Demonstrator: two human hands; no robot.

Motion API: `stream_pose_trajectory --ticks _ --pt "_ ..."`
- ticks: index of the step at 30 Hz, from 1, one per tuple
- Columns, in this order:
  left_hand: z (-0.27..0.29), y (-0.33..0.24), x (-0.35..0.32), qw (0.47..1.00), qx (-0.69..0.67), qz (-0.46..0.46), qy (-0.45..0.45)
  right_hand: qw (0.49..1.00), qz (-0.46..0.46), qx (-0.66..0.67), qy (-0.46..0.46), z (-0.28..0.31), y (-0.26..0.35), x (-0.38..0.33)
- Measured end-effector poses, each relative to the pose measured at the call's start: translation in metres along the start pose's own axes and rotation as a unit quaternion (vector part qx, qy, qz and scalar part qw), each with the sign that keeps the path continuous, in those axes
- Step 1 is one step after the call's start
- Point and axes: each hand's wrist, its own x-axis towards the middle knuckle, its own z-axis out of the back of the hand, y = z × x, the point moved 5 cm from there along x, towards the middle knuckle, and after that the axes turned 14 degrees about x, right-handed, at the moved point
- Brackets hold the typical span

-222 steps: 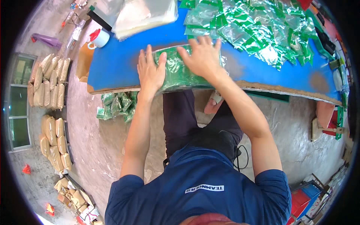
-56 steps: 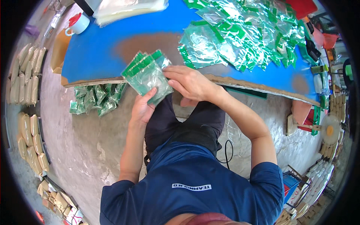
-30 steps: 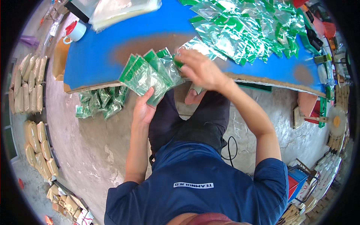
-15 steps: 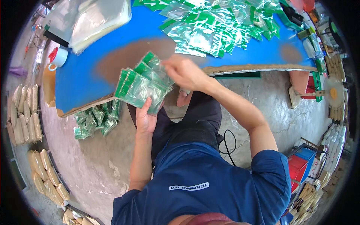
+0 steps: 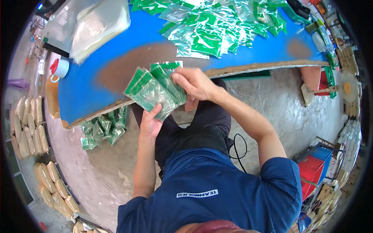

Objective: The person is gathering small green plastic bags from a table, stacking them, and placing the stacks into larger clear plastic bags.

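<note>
My left hand (image 5: 151, 123) grips the lower end of a fanned stack of green-and-clear plastic packets (image 5: 149, 97), its thumb on top and its fingers hidden beneath. At the right side of the stack, my right hand (image 5: 196, 84) pinches the edge of a packet between thumb and fingers. The stack is held over my lap, just at the table's near edge. On the blue table (image 5: 87, 91) beyond lies a large loose heap of similar green packets (image 5: 210, 33).
Clear plastic sheets (image 5: 99, 29) lie at the table's far left, near a white mug (image 5: 60, 68). Below the left table edge, bundled green packets (image 5: 103, 128) rest over the floor. Tan sacks (image 5: 31, 126) stand at left; a fan (image 5: 345, 87) is at right.
My right hand has come down slightly and closed on the right-hand packet of the stack. That packet's top now shows further right, and the stack has tilted and shifted a little rightward.
</note>
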Motion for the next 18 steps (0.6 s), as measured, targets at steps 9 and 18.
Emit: stream_pose_trajectory --ticks 9,18 --pt "0.018 0.019 -0.01 0.994 -0.105 -0.005 -0.004 0.86 0.294 -0.366 -0.198 0.014 -0.008 -0.034" --pt "-0.036 0.028 0.006 0.967 -0.223 0.042 0.119 0.767 0.136 0.574 -0.252 -0.046 -0.028 -0.023"
